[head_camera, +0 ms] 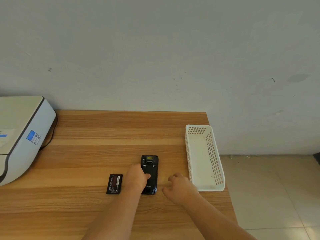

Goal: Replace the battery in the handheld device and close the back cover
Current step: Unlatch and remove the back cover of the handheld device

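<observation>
A black handheld device (pixel 150 168) lies face down on the wooden table (pixel 97 135), back cover up, scanner window at its far end. My left hand (pixel 136 175) rests on the device's left side, its thumb pressing on the middle of the back cover. A loose black battery (pixel 114 184) with a printed label lies flat on the table just left of that hand. My right hand (pixel 180 187) hovers or rests on the table to the right of the device, fingers loosely spread, holding nothing.
A white perforated plastic basket (pixel 213 153) stands at the table's right edge, with nothing in it. A white printer (pixel 22 134) with a dark cable sits at the far left. A wall runs behind the table; tiled floor lies beyond the right edge.
</observation>
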The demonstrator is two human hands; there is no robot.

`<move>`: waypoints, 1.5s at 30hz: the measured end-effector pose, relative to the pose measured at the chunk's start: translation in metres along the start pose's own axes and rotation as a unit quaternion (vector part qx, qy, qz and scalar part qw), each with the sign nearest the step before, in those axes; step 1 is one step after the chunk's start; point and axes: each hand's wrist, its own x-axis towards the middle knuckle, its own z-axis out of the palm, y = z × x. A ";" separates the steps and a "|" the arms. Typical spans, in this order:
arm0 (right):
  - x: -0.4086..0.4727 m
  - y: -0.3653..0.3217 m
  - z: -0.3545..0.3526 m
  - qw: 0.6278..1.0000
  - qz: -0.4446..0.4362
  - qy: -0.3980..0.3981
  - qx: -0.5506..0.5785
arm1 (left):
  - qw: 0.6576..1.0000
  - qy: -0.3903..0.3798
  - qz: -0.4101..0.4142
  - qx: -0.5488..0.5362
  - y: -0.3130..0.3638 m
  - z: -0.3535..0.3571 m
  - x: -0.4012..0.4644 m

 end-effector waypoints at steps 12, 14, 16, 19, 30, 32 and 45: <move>0.011 -0.009 0.002 1.000 -0.016 0.003 -0.011 | 0.994 0.000 0.091 0.059 -0.016 -0.017 -0.004; 0.015 -0.015 0.000 1.000 -0.020 0.003 -0.010 | 0.985 -0.016 0.132 0.113 -0.020 -0.029 -0.005; 0.019 -0.021 -0.003 0.999 -0.026 0.009 -0.016 | 0.968 -0.027 0.164 0.186 -0.021 -0.042 -0.009; 0.027 -0.029 -0.005 0.999 -0.028 0.018 -0.021 | 0.943 -0.026 0.195 0.269 -0.023 -0.056 -0.011; 0.049 -0.031 0.005 0.999 -0.015 0.034 -0.016 | 0.927 -0.051 0.226 0.294 -0.024 -0.061 0.000; 0.051 -0.031 0.007 0.999 -0.005 0.043 -0.011 | 0.927 -0.051 0.230 0.292 -0.024 -0.060 0.002; 0.087 -0.033 0.008 0.987 -0.086 0.131 0.026 | 0.919 -0.007 0.318 0.235 -0.016 -0.050 0.034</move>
